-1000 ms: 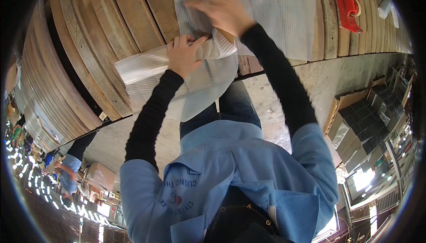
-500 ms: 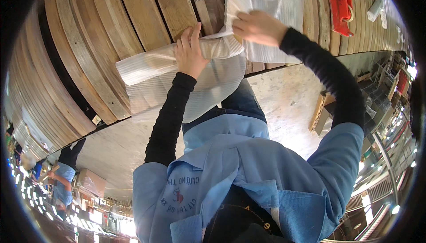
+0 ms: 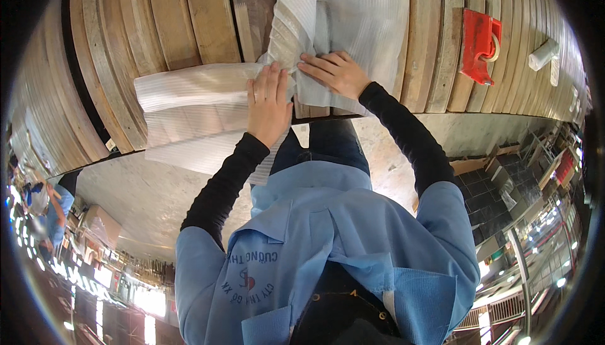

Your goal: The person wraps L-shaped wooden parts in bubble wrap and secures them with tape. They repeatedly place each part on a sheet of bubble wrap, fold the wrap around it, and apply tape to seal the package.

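Observation:
White ribbed foam sheet (image 3: 189,93) is folded around something long, with one arm running left along the table edge and another running away from me; what it wraps is hidden. My left hand (image 3: 269,106) lies flat on the foam at the corner where the two arms meet, fingers stretched out. Just right of that corner, my right hand (image 3: 335,75) presses the foam with its fingers extended. A loose flap of foam hangs over the near edge on the left, and more foam spreads out on the right.
The slatted wooden table (image 3: 170,14) has dark gaps between boards. To the right rest a red tape dispenser (image 3: 476,48) and a whitish roll (image 3: 543,54). A cardboard box (image 3: 101,226) stands on the floor at left, near another person (image 3: 62,209).
My right hand has come down from a blurred pull and now lies flat beside the corner. My left hand has flattened near the corner. The foam at the corner is pressed down.

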{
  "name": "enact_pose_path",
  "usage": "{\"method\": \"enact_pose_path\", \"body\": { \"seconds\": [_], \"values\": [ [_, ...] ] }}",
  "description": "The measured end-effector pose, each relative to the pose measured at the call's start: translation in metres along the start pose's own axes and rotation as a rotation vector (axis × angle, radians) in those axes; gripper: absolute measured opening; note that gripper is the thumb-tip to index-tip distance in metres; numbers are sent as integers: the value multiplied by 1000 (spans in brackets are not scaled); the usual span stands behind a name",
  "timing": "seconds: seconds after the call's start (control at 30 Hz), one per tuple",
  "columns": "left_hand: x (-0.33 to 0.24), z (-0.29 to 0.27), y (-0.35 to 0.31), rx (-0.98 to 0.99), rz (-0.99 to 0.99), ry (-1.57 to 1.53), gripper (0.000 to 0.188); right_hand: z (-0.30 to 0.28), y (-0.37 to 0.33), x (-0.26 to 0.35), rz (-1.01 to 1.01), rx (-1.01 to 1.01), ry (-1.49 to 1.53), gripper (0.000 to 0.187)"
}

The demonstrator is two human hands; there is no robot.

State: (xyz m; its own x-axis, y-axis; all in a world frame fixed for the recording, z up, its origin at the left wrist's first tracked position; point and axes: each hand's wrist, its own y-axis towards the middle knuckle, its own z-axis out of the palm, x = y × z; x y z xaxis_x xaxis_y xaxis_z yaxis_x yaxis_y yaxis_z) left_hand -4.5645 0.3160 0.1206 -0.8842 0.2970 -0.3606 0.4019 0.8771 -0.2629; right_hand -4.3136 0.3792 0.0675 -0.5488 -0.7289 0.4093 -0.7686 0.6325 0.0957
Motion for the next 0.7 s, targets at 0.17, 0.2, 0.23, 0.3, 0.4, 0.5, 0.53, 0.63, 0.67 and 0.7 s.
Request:
{"method": "enact_pose_path", "body": {
  "seconds": [0.17,0.2,0.23,0.3,0.4,0.5,0.53,0.63,0.67,0.7],
  "values": [
    [6,-1,23,-158,-112,-186,37,-8,13,-5,37,-74,42,44],
    [8,-8,26,-161,-90,-166,32,-9,16,-2,20,-92,-5,42],
    [7,-21,32,-164,-73,-146,26,-10,17,-1,-2,-108,-49,40],
    [11,-25,31,-169,-51,-142,20,-28,26,4,-70,-192,-63,30],
    [21,-14,30,-192,16,-163,21,-17,19,6,-51,-162,0,27],
    [17,8,20,-263,37,-155,25,0,9,-2,-28,-81,67,30],
    [10,12,18,-294,17,-172,26,1,12,-4,-22,-64,82,31],
    [10,24,4,-345,11,-149,29,-18,77,8,67,-199,-21,37],
    [11,28,3,-362,24,-133,30,-26,105,10,80,-286,-62,37],
    [15,30,4,-350,43,-106,33,-24,128,-2,35,-269,-172,39]
  ]
}}
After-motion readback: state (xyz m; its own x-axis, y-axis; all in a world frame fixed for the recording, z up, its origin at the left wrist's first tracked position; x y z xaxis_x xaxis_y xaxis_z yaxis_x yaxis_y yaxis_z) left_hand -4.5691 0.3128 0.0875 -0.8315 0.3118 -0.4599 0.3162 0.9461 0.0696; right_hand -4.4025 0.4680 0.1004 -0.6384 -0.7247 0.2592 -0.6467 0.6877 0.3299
